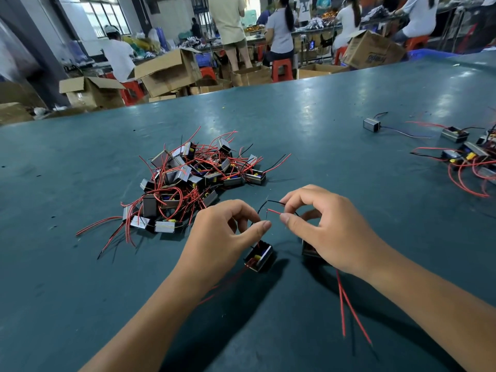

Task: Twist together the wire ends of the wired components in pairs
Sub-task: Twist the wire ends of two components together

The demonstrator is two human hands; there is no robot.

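- Workshop floor behind, with open cardboard boxes (171,71); their contents cannot be made out.
- Green table (322,108): bare surface around both hands, its far edge well beyond the fingers.
- Left hand (222,232): thumb and forefinger pinched on a black wire (261,206).
- Right hand (330,224): thumb and forefinger pinched on a red wire (273,211), its tip just beside the left fingertips.
- Near component (259,257): on the table below the left fingers.
- Second component (308,249): mostly hidden under the right palm.
- Heap of components (188,178): beyond the left fingers, apart.
- Finished group (469,157): far right, well apart.
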